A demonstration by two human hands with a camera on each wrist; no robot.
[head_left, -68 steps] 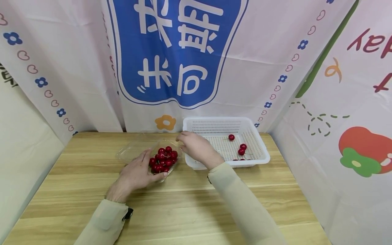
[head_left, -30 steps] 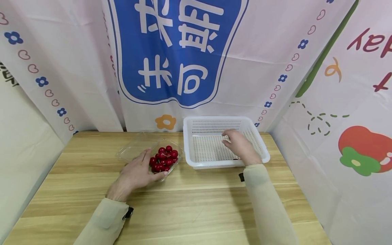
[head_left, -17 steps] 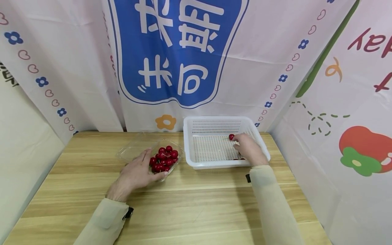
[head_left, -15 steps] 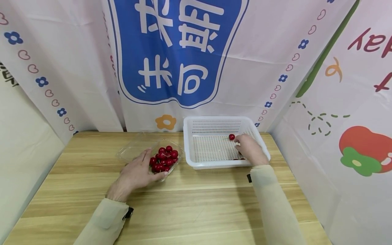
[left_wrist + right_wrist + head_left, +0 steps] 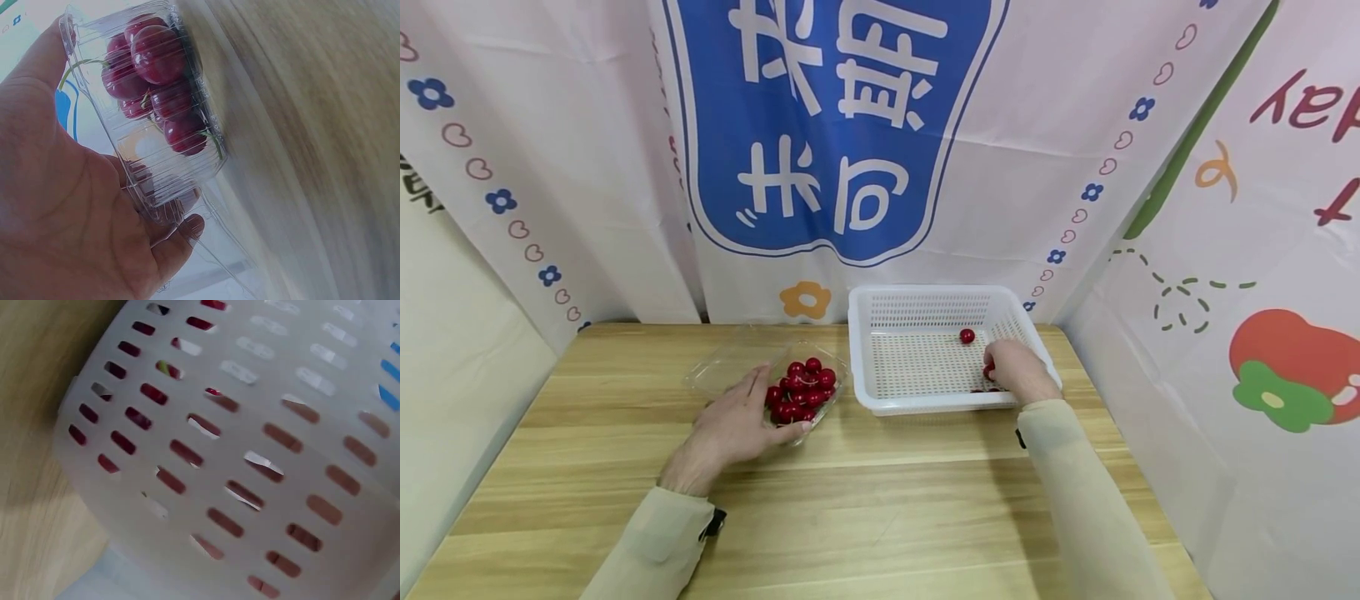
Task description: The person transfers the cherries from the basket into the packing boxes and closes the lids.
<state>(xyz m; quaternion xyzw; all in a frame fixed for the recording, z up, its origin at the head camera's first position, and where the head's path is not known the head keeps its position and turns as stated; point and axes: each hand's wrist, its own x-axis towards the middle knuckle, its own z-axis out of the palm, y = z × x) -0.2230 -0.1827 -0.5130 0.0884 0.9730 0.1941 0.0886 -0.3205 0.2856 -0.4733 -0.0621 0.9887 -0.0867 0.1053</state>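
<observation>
1 left hand (image 5: 730, 425) widely gripping punnet (image 5: 178, 170), right hand (image 5: 1017, 369) pinching cherry (image 5: 988, 372)

White basket (image 5: 925, 405): upright, perforated.
Basket cherries (image 5: 967, 336): one near the back wall, others at the front, partly hidden.
Clear box (image 5: 187, 172): I see it open, left of the white basket.
Box cherries (image 5: 797, 398): red, shiny, heaped, some with green stems.

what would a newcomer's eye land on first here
Probably the big lettered blue panel on the curtain at the back. Next, the glossy red cherries in the clear box at the left hand, then the white basket farther right, with the right hand inside.
</observation>
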